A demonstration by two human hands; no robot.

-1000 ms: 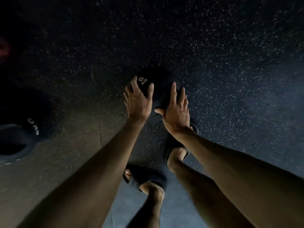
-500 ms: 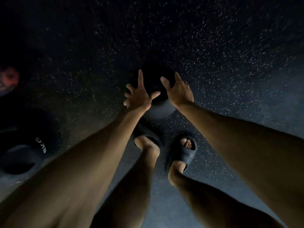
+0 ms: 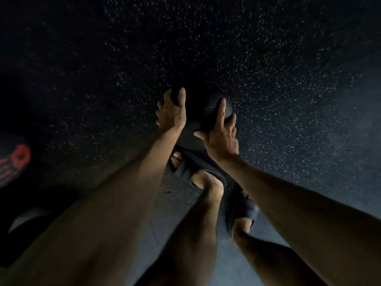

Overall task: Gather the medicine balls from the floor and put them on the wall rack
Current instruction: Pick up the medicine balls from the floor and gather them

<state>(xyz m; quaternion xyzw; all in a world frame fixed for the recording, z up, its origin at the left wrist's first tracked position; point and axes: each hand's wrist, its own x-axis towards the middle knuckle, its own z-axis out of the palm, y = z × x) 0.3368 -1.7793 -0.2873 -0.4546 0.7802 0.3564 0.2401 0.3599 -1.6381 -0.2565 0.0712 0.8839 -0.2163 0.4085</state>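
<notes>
Both of your grips are on the medicine ball point(image 3: 203, 104). It sits straight ahead of you between your outstretched arms, just beyond the toe of your front sandal point(image 3: 191, 168). The left grip point(image 3: 172, 112) wraps its left flank, thumb up over the top and the other fingers curled round the far side. The right grip point(image 3: 221, 137) covers the near right side. Its index finger is laid straight up the curve, its thumb splays inward along the lower edge, and its outer fingers hook round the right rim.

What the lift turns on is that the ball lies centred between the two grips, with neither noticeably nearer. Being round, it has no long axis to line up. Your left sits higher on it and your right lower and more underneath, so I judge the right will carry more of the weight.

The ball is black against the dark speckled floor point(image 3: 288, 100), so its outline is mostly lost (only a faint seam line shows near your index finger). I cannot tell whether it rests on the floor or has cleared it. The rear sandal point(image 3: 241, 211) is partly hidden behind your right forearm. A red, blurred shape point(image 3: 17, 159) at the left edge is cut off and could be another ball, though I can't say. The wall rack is not in view.
</notes>
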